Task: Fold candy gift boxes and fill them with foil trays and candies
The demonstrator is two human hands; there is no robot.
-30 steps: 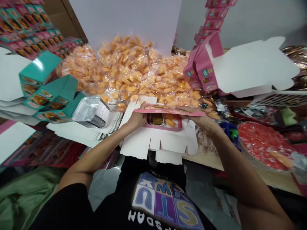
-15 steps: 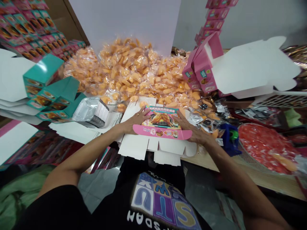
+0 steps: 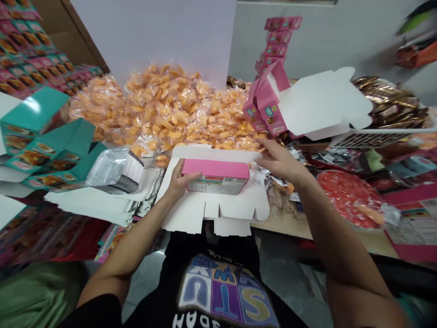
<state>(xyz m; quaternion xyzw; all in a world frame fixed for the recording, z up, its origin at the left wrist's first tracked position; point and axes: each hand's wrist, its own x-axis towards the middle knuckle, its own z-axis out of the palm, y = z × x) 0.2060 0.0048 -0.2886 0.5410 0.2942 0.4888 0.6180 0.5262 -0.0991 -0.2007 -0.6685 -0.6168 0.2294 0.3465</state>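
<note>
A closed pink carton [image 3: 215,169] with a printed side facing me lies on flat white box blanks [image 3: 191,207]. Its left end is in my left hand [image 3: 179,181], with the thumb over the near side and the fingers behind. My right hand [image 3: 282,160] is off the carton, to its right, fingers stretched apart over the right edge of the blanks. Just beyond those fingertips are clear-wrapped orange pieces [image 3: 191,114] in a large heap and open pink boxes [image 3: 269,107]. Nothing shows in the right hand.
Foil trays [image 3: 114,171] are stacked left of the blanks, beside open teal boxes [image 3: 51,141]. On the right are red packets [image 3: 348,196] in a round tray and a white basket [image 3: 372,136] of gold-brown packets. A green cloth [image 3: 41,291] hangs low at left.
The carton has gone from flaps open, picture panel showing, to closed with a plain pink face up. My right hand has left it and moved outward; the view has shifted right.
</note>
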